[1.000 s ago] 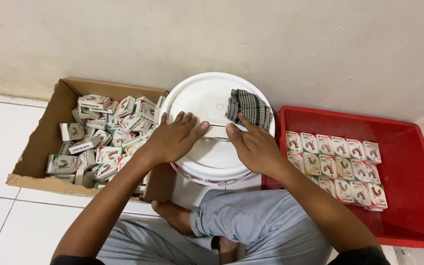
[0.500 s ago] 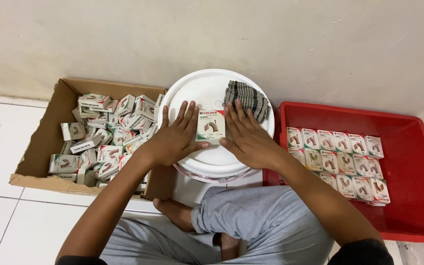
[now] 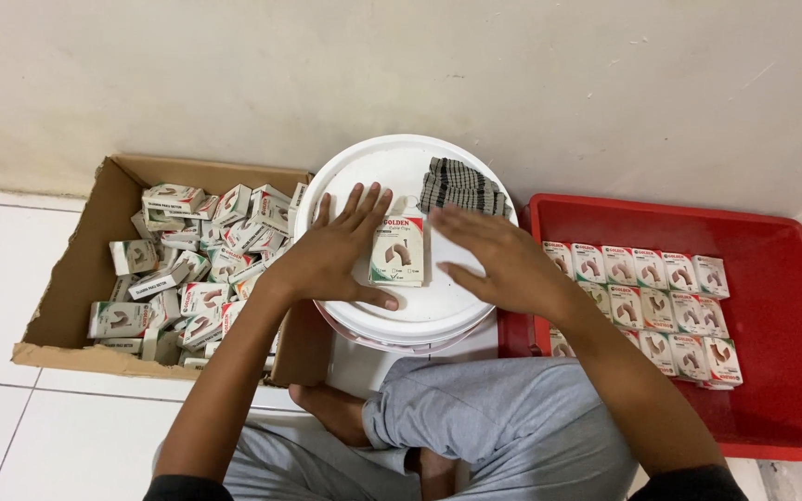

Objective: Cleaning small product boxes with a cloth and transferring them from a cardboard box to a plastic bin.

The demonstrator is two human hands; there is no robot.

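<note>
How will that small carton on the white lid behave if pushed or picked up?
The small carton lies flat on the white lid between the left hand and right hand, so it would probably slide, not roll. Thin card: likely light, crushable under pressure.

Both hands [image 3: 341,250] [image 3: 503,260] flank a small carton [image 3: 398,250] on the white lid [image 3: 420,315].

I see bare lid [image 3: 420,311] around the small box [image 3: 398,250]; the dark stack [image 3: 461,187] blocks behind, carton [image 3: 67,278] and tray [image 3: 791,371] crowd both sides.
</note>
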